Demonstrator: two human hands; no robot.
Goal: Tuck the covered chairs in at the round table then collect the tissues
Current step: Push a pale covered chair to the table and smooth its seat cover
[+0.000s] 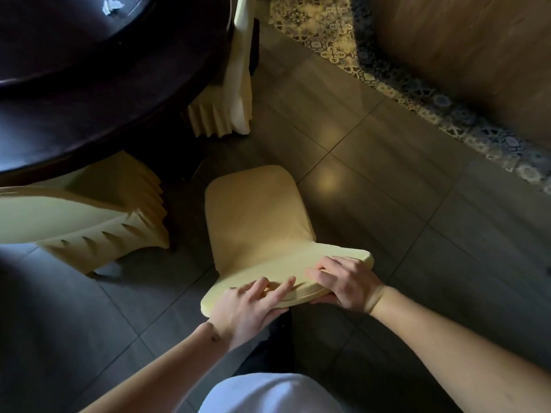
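Round table [89, 93] cut off at left and top edges; tissue [111, 6] too small to make out.

Pale yellow covers against dark tones

I see cream-yellow covered chairs [256, 216], a dark brown glossy surface [89, 84], one white tissue [111, 6], grey-brown floor tiles [387, 180], a blue-and-cream ornate patterned tile border [447, 114], and brown wood-grain panelling [477, 49].

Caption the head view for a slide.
Both hands, left and right, grip cream fabric-covered chair's backrest beside dark round table.
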